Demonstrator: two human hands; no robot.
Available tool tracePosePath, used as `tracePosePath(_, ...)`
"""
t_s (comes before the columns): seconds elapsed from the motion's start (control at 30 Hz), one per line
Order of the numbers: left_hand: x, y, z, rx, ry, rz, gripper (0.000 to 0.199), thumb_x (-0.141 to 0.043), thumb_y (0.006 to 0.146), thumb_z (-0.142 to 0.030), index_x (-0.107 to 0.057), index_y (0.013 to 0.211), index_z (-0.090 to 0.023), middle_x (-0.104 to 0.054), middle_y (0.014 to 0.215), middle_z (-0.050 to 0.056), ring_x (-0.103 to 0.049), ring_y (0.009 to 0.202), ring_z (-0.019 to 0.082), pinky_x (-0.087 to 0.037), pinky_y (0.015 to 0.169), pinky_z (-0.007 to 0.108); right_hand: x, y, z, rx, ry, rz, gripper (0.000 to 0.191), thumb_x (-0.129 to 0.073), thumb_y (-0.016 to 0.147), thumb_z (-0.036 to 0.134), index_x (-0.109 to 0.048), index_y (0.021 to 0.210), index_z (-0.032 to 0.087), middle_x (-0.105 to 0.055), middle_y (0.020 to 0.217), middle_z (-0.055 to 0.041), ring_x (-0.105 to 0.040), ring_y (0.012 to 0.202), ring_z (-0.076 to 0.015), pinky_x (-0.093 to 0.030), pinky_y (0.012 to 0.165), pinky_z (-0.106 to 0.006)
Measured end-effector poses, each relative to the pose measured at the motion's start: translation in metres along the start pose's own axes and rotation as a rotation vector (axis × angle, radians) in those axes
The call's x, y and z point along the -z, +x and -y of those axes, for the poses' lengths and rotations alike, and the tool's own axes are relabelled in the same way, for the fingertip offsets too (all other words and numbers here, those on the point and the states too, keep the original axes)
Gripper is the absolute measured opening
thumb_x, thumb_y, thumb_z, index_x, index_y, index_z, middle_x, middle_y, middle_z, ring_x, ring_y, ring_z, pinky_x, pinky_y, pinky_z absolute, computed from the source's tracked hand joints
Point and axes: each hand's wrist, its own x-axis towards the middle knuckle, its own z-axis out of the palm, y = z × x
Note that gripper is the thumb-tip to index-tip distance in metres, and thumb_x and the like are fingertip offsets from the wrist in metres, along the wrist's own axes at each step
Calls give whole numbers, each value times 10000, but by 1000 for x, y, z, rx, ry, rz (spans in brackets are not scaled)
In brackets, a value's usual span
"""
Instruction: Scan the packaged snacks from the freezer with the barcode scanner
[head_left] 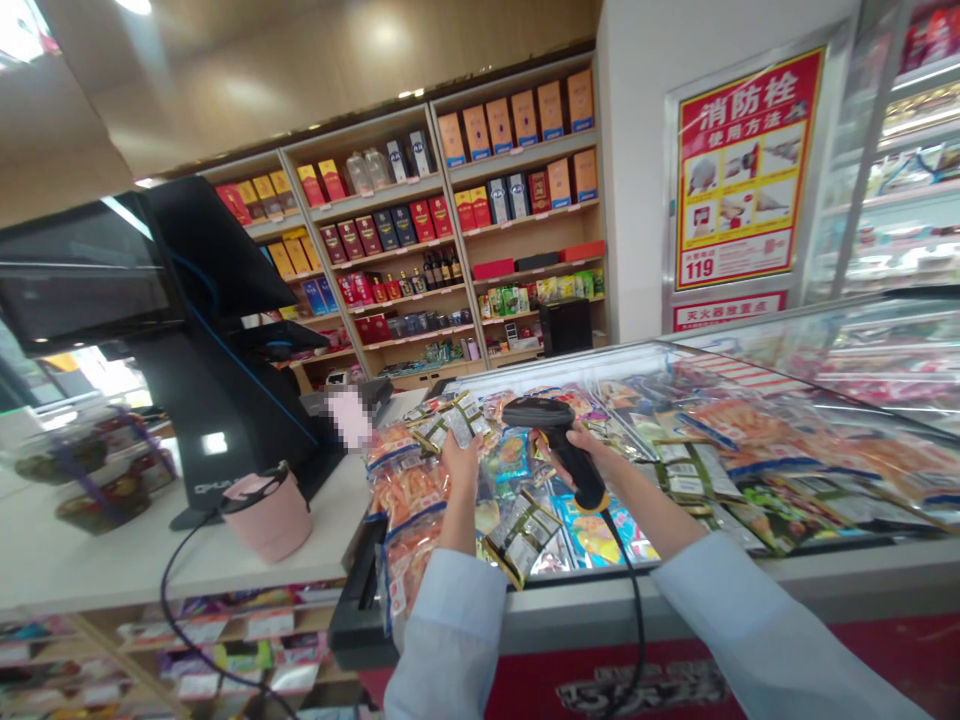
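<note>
Scanner (570,450) and packets (459,420) held up over the freezer (600,600)

The right hand (583,450) is closed around the scanner's handle, with the scanner's head tipped toward the left hand (459,475). The left hand is closed around the lower end of the packets, a strip of small silver-and-gold sachets, and stands them upright. The two hands are near each other, apparently so the scanner's head can face the strip, with a narrow gap of open air between them. The scanner's black cable (637,620) hangs slack over the freezer's front edge, which seems to leave the right hand free to move.

Under the hands, orange snack bags (405,500) and more sachets (521,535) are heaped up to the freezer's rim, leaving little flat room there. Just left of the freezer, a pink cup (270,515) stands on the white counter (97,560), beside the black stand of a checkout screen (210,400). Farther back, wooden shelves (450,200) hold boxed and bottled drinks. To the right, a red-and-yellow poster (750,170) hangs on the wall beside a glass-fronted fridge (900,170).
</note>
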Motion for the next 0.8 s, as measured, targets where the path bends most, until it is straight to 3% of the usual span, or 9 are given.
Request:
tracePosePath(0.17,4,-1,-8,26,-125,-55,371,-679,729,-214,-628,1090,-144,-723,1061,111,-686,956,226,-531,866,329,-2,-3,4,-65,-52,-50,496,-674,707,613,-573,925,179,-606,550,10,-486,338,-97,-406,316,-202)
tracePosePath(0.3,5,-2,-12,35,-152,-91,394,-691,696,-207,-633,1078,-133,-722,1031,100,-687,932,231,-530,872,363,2,-3,2,-107,-82,-52,477,-664,720,610,-539,913,191,-587,479,20,-498,331,-115,-394,321,-202)
tracePosePath(0.5,6,-4,-20,47,-186,-74,409,-699,683,-190,-639,1083,-133,-721,1031,104,-686,951,236,-520,899,373,1,-3,2,-40,-44,-50,501,-688,702,594,-551,957,185,-661,681,-16,-510,363,-96,-405,326,-215)
tracePosePath(0.67,5,-4,-21,58,-187,-51,388,-689,695,-176,-633,1074,-119,-722,1026,110,-690,949,240,-535,881,369,1,-5,4,-55,-84,-40,506,-632,742,621,-573,955,166,-587,500,19,-468,333,-100,-376,331,-207)
tracePosePath(0.8,3,-5,-18,12,-109,-42,546,-690,725,-191,-558,1254,-149,-692,1166,113,-670,1036,234,-526,926,359,10,-2,-2,-42,-66,-61,554,-615,742,651,-593,980,151,-589,497,14,-469,333,-106,-378,331,-213)
